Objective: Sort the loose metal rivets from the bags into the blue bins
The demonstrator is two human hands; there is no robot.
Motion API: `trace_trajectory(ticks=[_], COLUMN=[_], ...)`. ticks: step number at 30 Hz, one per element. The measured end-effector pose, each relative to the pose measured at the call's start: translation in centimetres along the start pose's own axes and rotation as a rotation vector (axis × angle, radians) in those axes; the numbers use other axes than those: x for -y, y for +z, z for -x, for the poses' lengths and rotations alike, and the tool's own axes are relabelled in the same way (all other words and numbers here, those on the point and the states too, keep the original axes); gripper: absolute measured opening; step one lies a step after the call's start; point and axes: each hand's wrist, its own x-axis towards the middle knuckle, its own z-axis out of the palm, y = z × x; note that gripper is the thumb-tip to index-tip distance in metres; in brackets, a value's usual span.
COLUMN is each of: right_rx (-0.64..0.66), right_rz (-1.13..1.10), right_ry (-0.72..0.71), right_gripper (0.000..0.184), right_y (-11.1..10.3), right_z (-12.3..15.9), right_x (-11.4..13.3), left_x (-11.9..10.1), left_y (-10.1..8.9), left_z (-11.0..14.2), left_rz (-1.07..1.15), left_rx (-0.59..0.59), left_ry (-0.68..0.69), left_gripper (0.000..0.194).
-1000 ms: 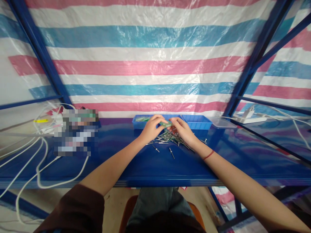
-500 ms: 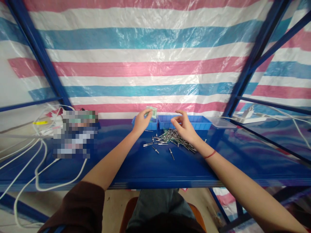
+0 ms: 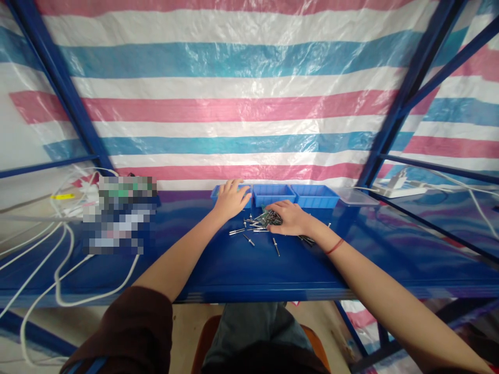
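My left hand [image 3: 233, 199], fingers spread, is over the left blue bin [image 3: 215, 196] and partly covers it; no object shows between its fingers. My right hand [image 3: 290, 217] lies on a heap of metal pop rivets [image 3: 272, 219], its fingers apart and curved around part of the heap. Bits of green show among the rivets. Several loose rivets lie to the left and in front of the heap, among them one rivet [image 3: 276, 246] nearest the table's front edge.
A middle blue bin [image 3: 274, 196] and a right blue bin [image 3: 315, 196] stand at the back of the blue table [image 3: 218, 275], beside a clear plastic lid [image 3: 360, 197]. White cables [image 3: 74, 254] run along the left; a power strip [image 3: 403, 191] sits at right.
My left hand took a small green packet from between both hands to the left bin and let it go. My right hand opened and came down onto the rivet heap.
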Motion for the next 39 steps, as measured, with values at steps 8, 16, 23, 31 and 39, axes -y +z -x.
trace_trajectory(ticks=[8,16,23,31,39], right_rx=[0.042,-0.064,-0.095,-0.319,-0.687], right_rz=[-0.126,-0.343,-0.293,-0.712,-0.445], right_ry=[-0.157,-0.156,-0.088,0.141,-0.060], right_gripper=[0.039,0.014,0.014,0.034,0.006], right_y=[0.4,-0.1,-0.3,0.6,-0.6], right_z=[-0.3,-0.8,-0.6,-1.3,-0.8], right_x=[-0.2,-0.7,-1.0,-1.2,-0.6], left_x=[-3.7,-3.6,-3.2,-3.9,-3.8], left_y=[1.6,2.7,2.2,1.3,1.4], left_z=[0.8,0.6,0.3,0.3,-0.2], left_rz=[0.152,0.434,0.682,1.195,1.259], left_rx=[0.318,0.315,0.033,0.008,0.194], left_ry=[0.021,-0.072,-0.184,-0.254,-0.409], left_gripper=[0.036,0.028,0.010,0.035,0.043])
